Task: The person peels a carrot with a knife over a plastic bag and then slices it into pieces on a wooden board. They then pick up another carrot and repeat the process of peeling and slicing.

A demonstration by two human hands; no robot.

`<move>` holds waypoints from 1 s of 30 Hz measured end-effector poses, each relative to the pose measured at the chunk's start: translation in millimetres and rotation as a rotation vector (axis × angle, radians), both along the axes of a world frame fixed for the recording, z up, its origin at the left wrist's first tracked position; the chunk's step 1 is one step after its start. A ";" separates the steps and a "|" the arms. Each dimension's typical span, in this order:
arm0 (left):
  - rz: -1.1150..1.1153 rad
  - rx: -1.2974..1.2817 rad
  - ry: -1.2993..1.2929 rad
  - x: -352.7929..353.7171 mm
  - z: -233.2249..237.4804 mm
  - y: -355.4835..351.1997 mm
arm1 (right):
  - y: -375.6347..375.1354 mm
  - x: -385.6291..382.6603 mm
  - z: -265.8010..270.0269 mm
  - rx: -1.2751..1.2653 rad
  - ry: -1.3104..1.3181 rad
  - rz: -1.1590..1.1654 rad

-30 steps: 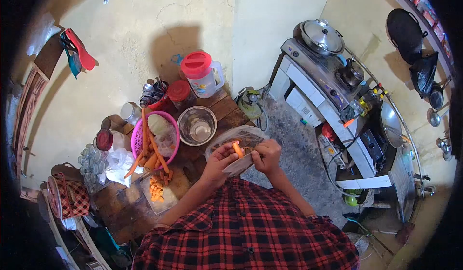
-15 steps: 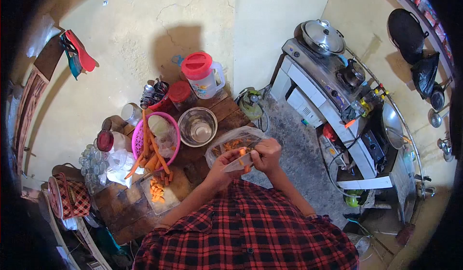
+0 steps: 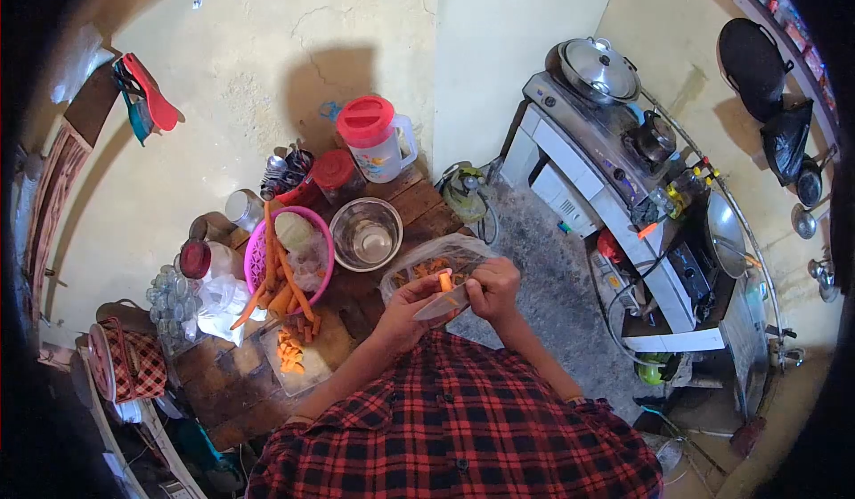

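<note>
Carrot piece (image 3: 446, 283) is pinched by left hand (image 3: 405, 308) fingertips, knife (image 3: 436, 306) is gripped in closed right hand (image 3: 494, 289), scraps-filled plastic bag (image 3: 414, 260) is seen just beyond both hands.

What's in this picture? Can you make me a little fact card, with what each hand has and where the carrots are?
Left hand: carrot piece
Right hand: knife
By the hands: clear plastic bag, orange scraps inside
Pink basket: long carrots, pale green vegetable
Board: cut carrot pieces
Nearby: steel bowl, red-lidded jug
</note>
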State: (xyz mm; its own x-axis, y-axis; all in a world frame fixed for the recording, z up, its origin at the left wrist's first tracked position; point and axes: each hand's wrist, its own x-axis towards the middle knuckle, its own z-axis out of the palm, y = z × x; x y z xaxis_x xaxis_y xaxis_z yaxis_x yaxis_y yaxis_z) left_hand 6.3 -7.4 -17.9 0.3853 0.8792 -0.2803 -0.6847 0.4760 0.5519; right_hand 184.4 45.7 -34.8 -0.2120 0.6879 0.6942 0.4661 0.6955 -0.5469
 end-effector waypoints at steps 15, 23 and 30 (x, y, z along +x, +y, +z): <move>-0.066 0.044 -0.023 4.7 -1.1 -5.9 | 0.6 -6.1 4.0 0.061 0.068 -0.016; -0.107 -0.065 0.010 -1.7 -5.7 1.2 | 8.5 -6.4 -6.5 0.022 0.008 -0.054; 0.050 -0.049 0.082 -13.0 -5.8 -1.2 | 13.7 7.8 -33.8 -0.230 -0.190 -0.373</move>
